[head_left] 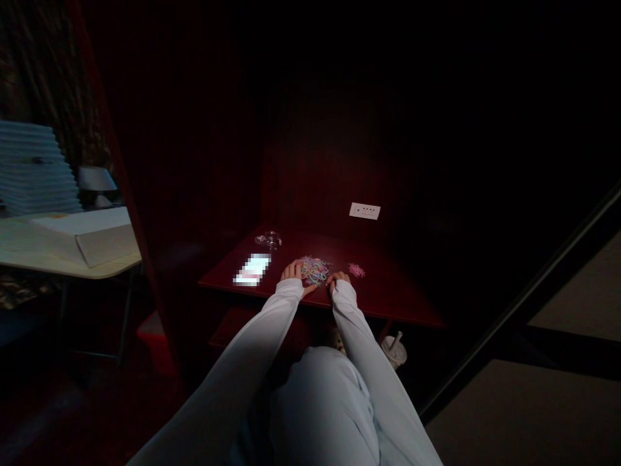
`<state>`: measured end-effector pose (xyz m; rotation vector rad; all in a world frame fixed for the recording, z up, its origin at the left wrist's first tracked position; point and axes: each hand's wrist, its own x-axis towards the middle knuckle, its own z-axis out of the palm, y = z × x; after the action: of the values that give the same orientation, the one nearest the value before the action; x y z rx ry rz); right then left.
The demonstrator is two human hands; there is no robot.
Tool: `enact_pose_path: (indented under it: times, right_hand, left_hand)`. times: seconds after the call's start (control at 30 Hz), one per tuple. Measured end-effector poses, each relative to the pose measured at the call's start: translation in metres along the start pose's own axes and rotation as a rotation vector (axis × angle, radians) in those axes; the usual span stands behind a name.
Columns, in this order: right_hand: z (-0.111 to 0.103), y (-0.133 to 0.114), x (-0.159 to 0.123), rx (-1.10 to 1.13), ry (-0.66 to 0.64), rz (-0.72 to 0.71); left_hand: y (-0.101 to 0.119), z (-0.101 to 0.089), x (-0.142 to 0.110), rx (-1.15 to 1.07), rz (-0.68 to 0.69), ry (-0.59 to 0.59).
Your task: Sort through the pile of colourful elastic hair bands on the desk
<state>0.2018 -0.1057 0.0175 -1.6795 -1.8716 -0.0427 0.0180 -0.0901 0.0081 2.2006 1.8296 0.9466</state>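
A loose heap of small, multicoloured rings that look like hair ties (316, 270) lies on the dark red desk (383, 294). Around the heap's left side rests my left hand (292, 273), fingers stretched out and thumb apart, touching the rings. At the near right edge of the heap is my right hand (338, 278), its fingers curled together; what they hold, if anything, is too small to make out. A smaller pile of pink pieces (356, 270) sits to the right of my right hand, apart from the heap.
A bright, blurred-out phone-like screen (252, 269) lies left of my left hand. Clear plastic items (270, 240) stand behind it. A lidded cup with a straw (394, 348) is below the desk's front edge. On the back wall is a socket (365, 211).
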Motion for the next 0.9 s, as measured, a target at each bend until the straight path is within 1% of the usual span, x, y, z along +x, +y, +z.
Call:
enact_pose_path:
  times: [0.13,0.3,0.5,0.7,0.8,0.9]
  right_hand:
    - [0.003,0.004,0.000,0.029,-0.027,-0.072]
    - [-0.002,0.004,-0.004,0.053,-0.042,-0.079]
    - [-0.006,0.002,-0.003,0.081,-0.009,-0.060]
    - [-0.001,0.007,0.000,0.144,0.015,-0.078]
    - [0.001,0.010,0.001,0.174,0.029,-0.110]
    - [0.000,0.009,0.002,0.158,-0.018,-0.093]
  left_hand:
    - [0.000,-0.001,0.000,0.065,0.012,0.004]
    - [0.002,-0.003,-0.002,0.126,0.042,-0.017]
    - [0.006,-0.008,-0.007,0.155,0.011,-0.006]
    - [0.010,-0.008,-0.006,0.185,-0.006,0.051]
    - [0.011,-0.006,-0.005,0.173,-0.041,0.079]
    - [0.013,-0.006,-0.005,0.163,-0.066,0.104]
